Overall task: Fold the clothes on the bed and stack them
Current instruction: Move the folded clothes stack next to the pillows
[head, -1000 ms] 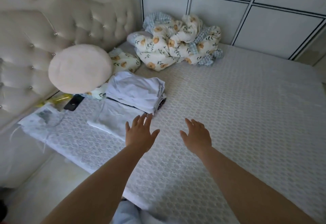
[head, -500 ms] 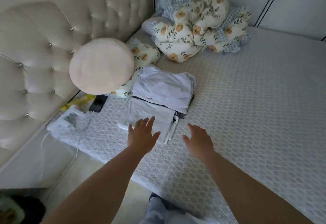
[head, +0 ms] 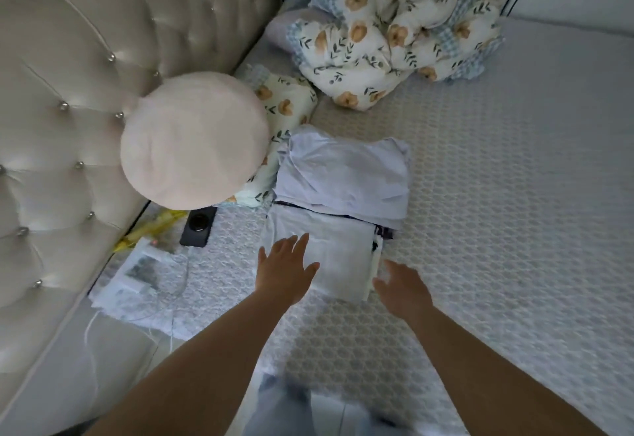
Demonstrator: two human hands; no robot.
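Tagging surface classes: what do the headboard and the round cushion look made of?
Headboard: looks like glossy cream leather or faux leather, which one unclear; it shows sheen highlights and deep tufting with shiny studs.
Round cushion: looks like matte pinkish plush or fleece; the surface is soft and fuzzy with no shine.

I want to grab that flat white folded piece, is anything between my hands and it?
Nothing visible. The left hand is over the white folded garment; the right hand is at its near right corner.
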